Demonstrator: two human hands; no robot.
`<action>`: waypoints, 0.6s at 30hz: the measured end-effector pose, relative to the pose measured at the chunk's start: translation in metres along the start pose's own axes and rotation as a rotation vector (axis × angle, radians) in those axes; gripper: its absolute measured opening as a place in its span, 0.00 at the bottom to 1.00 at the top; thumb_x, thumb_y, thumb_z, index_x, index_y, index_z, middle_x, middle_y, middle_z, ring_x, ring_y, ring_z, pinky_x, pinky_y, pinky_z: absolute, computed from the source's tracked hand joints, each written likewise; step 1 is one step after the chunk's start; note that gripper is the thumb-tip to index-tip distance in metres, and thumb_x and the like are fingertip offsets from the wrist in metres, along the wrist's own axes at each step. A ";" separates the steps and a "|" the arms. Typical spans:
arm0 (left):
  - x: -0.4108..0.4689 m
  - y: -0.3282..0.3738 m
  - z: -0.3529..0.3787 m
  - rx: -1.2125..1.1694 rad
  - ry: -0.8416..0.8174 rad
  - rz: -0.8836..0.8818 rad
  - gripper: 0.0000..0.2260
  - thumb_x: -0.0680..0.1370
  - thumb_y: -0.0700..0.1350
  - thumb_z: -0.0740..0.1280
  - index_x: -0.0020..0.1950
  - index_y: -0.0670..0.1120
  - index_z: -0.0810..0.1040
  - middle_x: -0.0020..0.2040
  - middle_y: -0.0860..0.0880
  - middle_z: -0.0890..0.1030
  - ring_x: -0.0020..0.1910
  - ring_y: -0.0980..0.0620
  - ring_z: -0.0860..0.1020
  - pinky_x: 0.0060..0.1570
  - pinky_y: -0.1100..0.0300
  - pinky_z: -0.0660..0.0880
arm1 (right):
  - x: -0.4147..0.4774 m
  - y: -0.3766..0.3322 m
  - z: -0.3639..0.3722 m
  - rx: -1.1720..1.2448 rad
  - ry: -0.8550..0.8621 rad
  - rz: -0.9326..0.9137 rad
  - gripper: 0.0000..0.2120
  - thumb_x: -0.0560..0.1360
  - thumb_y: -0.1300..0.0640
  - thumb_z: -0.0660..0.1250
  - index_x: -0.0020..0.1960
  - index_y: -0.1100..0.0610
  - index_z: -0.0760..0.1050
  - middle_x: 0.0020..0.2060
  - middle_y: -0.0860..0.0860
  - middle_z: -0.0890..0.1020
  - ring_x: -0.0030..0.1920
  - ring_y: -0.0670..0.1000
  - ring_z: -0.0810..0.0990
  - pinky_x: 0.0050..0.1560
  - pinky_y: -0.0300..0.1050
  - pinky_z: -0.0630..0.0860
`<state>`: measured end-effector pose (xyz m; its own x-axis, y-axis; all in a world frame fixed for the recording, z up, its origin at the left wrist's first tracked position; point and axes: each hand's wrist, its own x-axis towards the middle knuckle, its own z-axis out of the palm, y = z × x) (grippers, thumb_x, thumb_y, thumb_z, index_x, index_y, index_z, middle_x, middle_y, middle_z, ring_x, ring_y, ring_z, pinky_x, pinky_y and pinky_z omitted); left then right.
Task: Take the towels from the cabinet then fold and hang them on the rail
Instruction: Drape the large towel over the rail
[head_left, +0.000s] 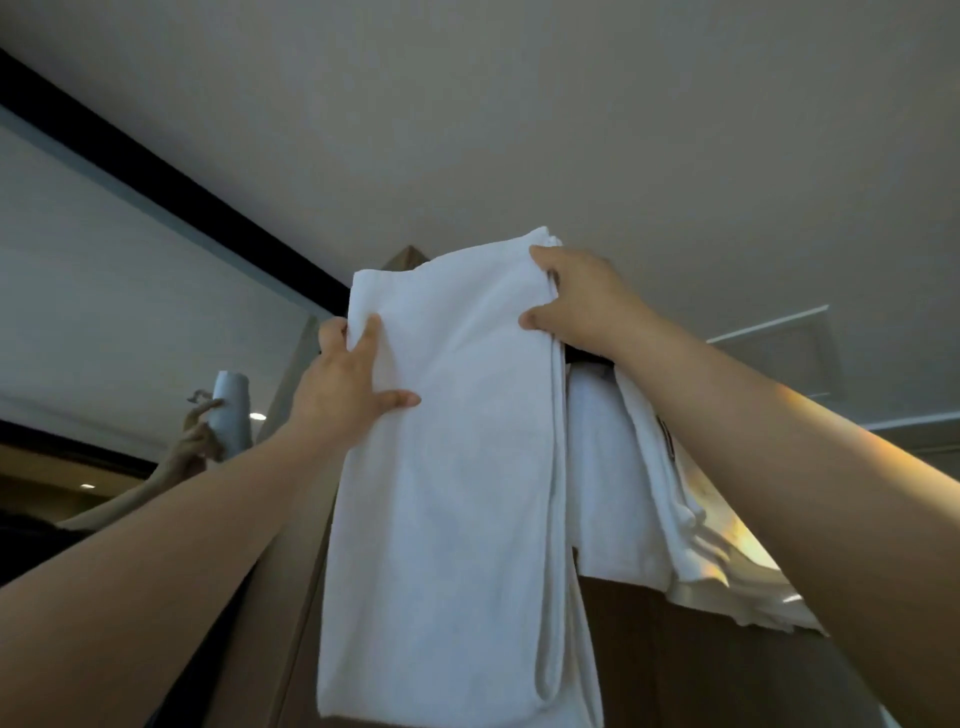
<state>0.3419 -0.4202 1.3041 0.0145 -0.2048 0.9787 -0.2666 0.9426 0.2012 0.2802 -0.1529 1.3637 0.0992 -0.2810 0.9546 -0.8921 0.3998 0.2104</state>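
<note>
A long folded white towel (457, 467) hangs in front of me, held high near the ceiling. My left hand (348, 384) grips its upper left edge, thumb on the front and fingers behind. Near the top right, my right hand (576, 296) pinches the towel's folded edge. Behind and to the right, two more white towels (618, 478) hang over a dark rail (587, 357), of which only a short piece shows under my right wrist.
A brown wooden panel (701, 665) stands below the hanging towels. A tall wooden edge (291, 374) rises at the left of the towel. A mirror at the left reflects an arm holding a white towel (231, 410). The ceiling holds a hatch (779, 358).
</note>
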 end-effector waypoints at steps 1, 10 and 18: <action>0.004 0.000 0.002 0.028 -0.052 0.005 0.46 0.69 0.67 0.70 0.78 0.54 0.50 0.75 0.48 0.49 0.66 0.39 0.68 0.61 0.49 0.70 | 0.002 0.000 -0.001 -0.019 -0.023 0.030 0.28 0.74 0.56 0.72 0.70 0.62 0.70 0.69 0.58 0.73 0.70 0.57 0.69 0.62 0.40 0.63; -0.004 -0.006 0.007 -0.002 -0.379 0.055 0.35 0.76 0.64 0.63 0.78 0.49 0.59 0.79 0.48 0.51 0.76 0.45 0.59 0.71 0.53 0.60 | -0.009 -0.009 0.010 -0.183 -0.114 -0.032 0.12 0.80 0.58 0.59 0.53 0.59 0.81 0.57 0.58 0.81 0.58 0.60 0.78 0.59 0.49 0.74; 0.007 0.006 -0.007 -0.187 -0.427 -0.032 0.28 0.82 0.61 0.46 0.73 0.48 0.69 0.72 0.46 0.70 0.71 0.46 0.67 0.65 0.58 0.61 | -0.031 -0.006 0.010 -0.441 -0.194 -0.064 0.29 0.75 0.32 0.60 0.58 0.56 0.75 0.59 0.56 0.80 0.59 0.58 0.76 0.47 0.47 0.66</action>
<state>0.3472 -0.4143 1.3123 -0.3882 -0.2882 0.8753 -0.0938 0.9573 0.2736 0.2784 -0.1552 1.3310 0.0263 -0.4582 0.8884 -0.6111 0.6960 0.3770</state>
